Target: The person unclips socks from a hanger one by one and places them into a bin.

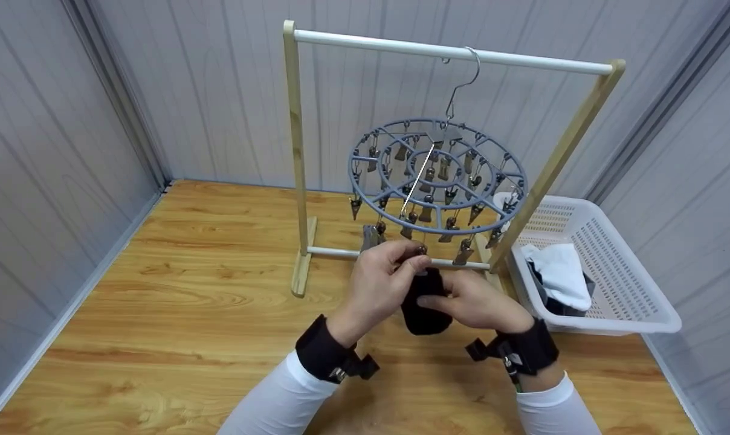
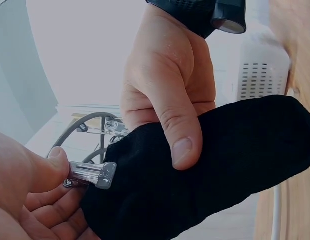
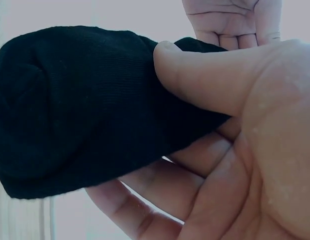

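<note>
A black sock (image 1: 426, 320) hangs between both hands below the round clip hanger (image 1: 437, 229). My right hand (image 1: 477, 299) holds it, thumb across the front and fingers behind, as the right wrist view also shows. At the sock's upper edge, my left hand (image 1: 380, 281) pinches a metal clip (image 2: 92, 174) with the thumb on its handle. The clip's flat end lies over the sock fabric (image 2: 234, 155) in the left wrist view. Fingers of the left hand pass behind that edge, partly hidden by the cloth.
The hanger, with several dangling clips, hangs by a hook (image 1: 475, 69) from the white bar (image 1: 389, 43) of a wooden stand (image 1: 297, 139). A white perforated basket (image 1: 637, 284) stands right, holding a white cloth item (image 1: 561, 275) over darker ones. Panel walls surround the wooden tabletop (image 1: 190, 290).
</note>
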Motion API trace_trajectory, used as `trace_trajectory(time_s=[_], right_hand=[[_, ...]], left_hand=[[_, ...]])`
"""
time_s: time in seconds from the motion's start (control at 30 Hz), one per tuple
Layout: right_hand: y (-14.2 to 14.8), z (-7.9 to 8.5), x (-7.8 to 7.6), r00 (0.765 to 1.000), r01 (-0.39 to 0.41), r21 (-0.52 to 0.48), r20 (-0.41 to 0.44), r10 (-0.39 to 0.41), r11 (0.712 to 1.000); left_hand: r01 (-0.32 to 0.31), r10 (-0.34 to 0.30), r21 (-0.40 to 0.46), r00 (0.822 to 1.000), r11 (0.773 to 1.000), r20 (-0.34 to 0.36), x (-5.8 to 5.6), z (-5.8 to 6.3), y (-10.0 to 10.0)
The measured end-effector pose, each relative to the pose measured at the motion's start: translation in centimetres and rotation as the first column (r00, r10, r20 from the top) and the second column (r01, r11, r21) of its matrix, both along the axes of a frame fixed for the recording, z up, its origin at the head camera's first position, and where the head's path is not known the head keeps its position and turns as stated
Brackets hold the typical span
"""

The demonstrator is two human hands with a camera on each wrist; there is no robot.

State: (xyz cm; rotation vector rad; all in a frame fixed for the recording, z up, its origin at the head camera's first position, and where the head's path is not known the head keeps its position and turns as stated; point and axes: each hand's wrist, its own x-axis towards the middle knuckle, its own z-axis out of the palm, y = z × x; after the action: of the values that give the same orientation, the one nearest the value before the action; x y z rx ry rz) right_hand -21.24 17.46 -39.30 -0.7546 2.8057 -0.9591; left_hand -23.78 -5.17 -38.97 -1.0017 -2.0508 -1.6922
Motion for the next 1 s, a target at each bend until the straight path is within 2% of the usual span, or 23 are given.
trace_trajectory(time_s=[0.23, 0.7, 1.0], right_hand=[[0.2, 0.1, 0.0, 1.0, 0.01, 0.029, -0.018, -0.009, 1.0], [1.5, 1.0, 0.5, 0.997, 0.077, 0.171, -0.044, -0.07, 0.982], [2.8, 2.3, 1.1, 0.991, 0.112, 0.219, -0.095, -0.093, 0.969]], left_hand=[[0.014, -0.014, 0.026, 1.0, 1.0, 0.022, -0.2, -0.1, 0.1], [0.022, -0.024, 0.038, 0.998, 0.999, 0.055, -0.2, -0.1, 0.0], [0.023, -0.024, 0.04, 0.999, 0.999, 0.025, -0.3, 0.0, -0.1]])
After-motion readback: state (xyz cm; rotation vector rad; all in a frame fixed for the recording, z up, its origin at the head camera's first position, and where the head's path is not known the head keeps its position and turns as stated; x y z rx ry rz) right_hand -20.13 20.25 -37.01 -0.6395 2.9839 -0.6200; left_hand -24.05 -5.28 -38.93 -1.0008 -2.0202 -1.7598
